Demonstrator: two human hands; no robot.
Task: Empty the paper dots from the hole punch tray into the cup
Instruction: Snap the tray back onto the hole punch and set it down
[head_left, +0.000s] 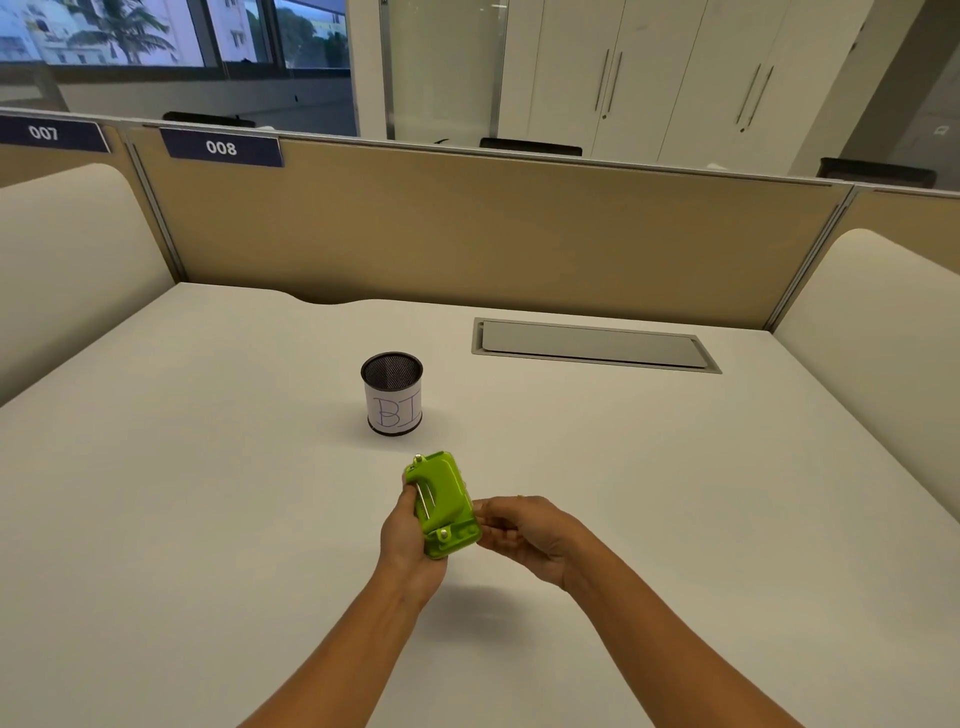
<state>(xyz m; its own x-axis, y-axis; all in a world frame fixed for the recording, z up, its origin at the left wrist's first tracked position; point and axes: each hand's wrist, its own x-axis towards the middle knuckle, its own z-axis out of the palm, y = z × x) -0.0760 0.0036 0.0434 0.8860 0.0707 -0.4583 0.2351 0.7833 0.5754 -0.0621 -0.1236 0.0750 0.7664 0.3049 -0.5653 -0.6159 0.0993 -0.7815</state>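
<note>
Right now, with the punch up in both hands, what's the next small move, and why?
Probably carry the hole punch forward over the cup. Both the left hand and the right hand hold it above bare desk, short of the cup, so dots would spill there.

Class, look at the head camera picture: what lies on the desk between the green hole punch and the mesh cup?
Nothing. In the head view, the desk between the hole punch and the cup is bare.
</note>
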